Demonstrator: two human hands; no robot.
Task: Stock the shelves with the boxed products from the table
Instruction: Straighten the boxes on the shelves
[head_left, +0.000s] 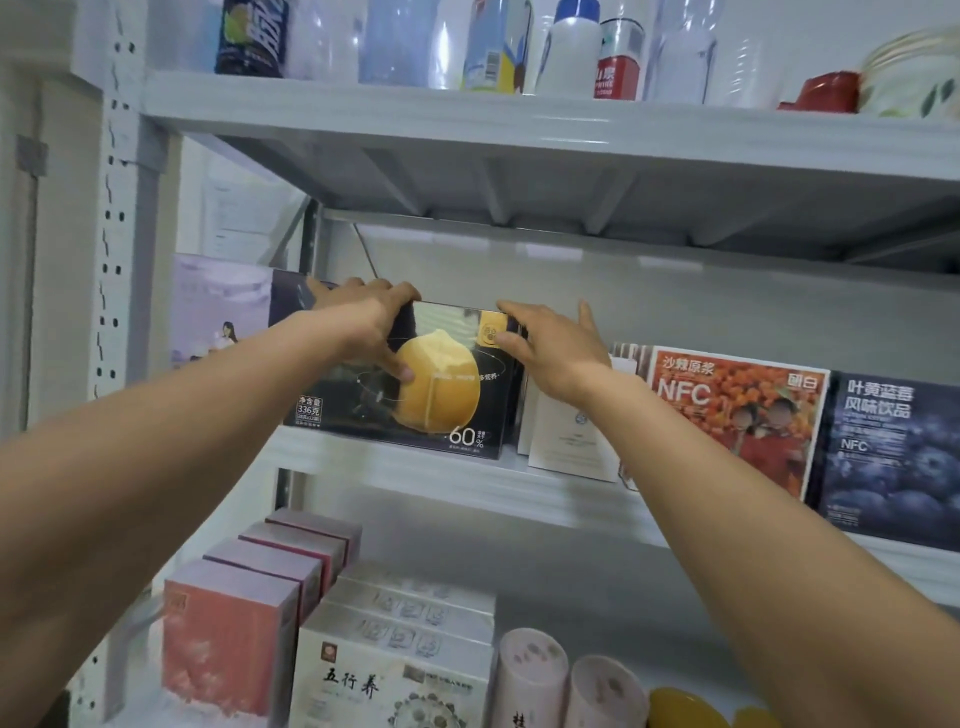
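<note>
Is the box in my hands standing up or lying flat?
Upright: black box stands on the shelf, front facing out, left hand and right hand gripping its top.

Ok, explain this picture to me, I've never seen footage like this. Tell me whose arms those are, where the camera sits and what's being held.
There is no machine here. A person wears a wide-angle camera on the head, so you look along their own two bare arms at white shelving. The left hand grips the upper left corner of a black box with a yellow rounded shape printed on it. The right hand holds its upper right corner. The box stands upright, its bottom edge seemingly on the middle shelf. Left of it is a lilac box; to its right are an orange NFC box and a dark blue box. Bottles stand on the shelf above, pink boxes on the one below.
</note>
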